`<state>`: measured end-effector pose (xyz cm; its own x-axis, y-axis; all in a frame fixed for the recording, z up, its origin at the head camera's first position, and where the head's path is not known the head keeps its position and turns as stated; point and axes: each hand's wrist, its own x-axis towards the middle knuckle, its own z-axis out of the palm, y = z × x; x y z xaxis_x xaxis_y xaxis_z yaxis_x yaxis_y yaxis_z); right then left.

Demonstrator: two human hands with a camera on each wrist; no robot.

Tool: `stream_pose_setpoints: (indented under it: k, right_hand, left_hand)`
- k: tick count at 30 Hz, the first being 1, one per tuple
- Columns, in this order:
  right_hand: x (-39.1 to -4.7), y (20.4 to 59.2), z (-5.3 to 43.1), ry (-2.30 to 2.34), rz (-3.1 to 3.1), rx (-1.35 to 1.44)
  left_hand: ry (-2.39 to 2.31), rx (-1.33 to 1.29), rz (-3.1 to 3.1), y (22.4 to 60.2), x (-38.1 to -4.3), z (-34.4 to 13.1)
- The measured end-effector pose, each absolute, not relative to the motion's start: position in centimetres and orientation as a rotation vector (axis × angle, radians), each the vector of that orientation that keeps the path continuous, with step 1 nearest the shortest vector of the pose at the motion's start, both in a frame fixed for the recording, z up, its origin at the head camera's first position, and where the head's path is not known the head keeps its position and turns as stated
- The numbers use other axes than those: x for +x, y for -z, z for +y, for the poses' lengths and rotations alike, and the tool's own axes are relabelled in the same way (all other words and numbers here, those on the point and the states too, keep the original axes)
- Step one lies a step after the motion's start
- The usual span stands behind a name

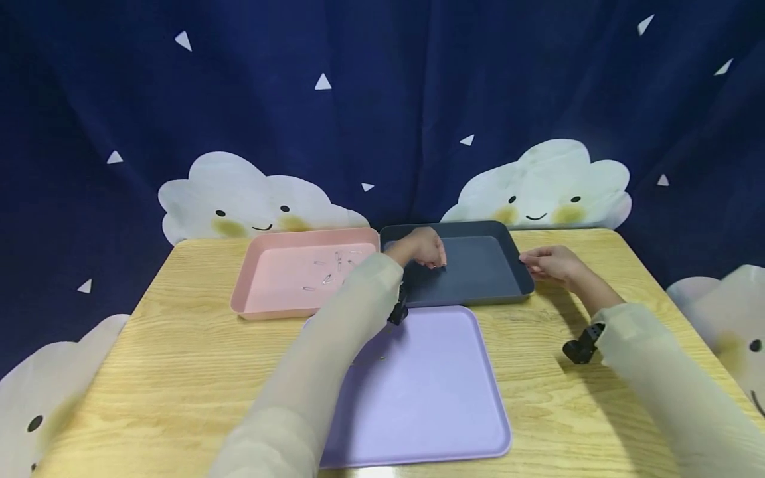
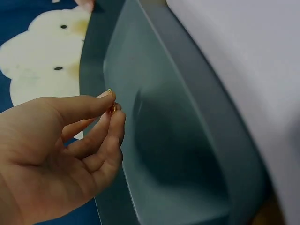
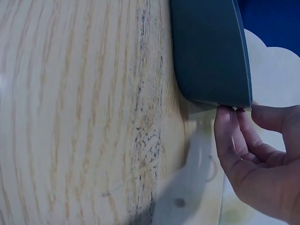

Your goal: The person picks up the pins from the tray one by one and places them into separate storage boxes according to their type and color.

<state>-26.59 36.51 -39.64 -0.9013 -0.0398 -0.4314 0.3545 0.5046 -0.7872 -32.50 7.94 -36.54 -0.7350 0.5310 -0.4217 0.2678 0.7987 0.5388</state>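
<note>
My left hand is over the dark grey tray. In the left wrist view its thumb and fingertips pinch a small gold safety pin, mostly hidden between them. At that tray's right end, my right hand pinches the rim, thumb on one side and fingers on the other, as the right wrist view shows. Several silver safety pins lie scattered in the pink tray to the left. Nearer to me is a flat lilac tray with a couple of tiny gold pieces, partly beside my left sleeve.
The pink and dark trays stand side by side at the back of a wooden table. Behind them hangs a navy curtain with clouds and white triangles. My left forearm crosses over the lilac tray's left part.
</note>
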Motion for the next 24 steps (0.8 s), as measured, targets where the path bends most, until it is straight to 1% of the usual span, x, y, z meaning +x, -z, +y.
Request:
stream_pose_setpoints:
  k: [7, 16, 19, 24]
  right_hand:
    - [-26.7, 39.5, 35.1, 1.34, 2.388, 0.256]
    - [-26.6, 39.2, 35.0, 1.332, 2.395, 0.249]
    - [-26.6, 39.2, 35.3, 1.33, 2.4, 0.26]
    - [-26.5, 39.5, 36.3, 1.336, 2.38, 0.294]
  left_hand:
    - [-0.487, 0.597, 2.511, 36.3, -33.9, 7.1]
    - [-0.614, 0.456, 2.748, 36.6, -33.7, 6.4]
    - [-0.67, 0.51, 2.729, 36.6, -33.2, 6.2]
    - [-0.738, 0.696, 2.666, 36.3, -31.7, 5.6]
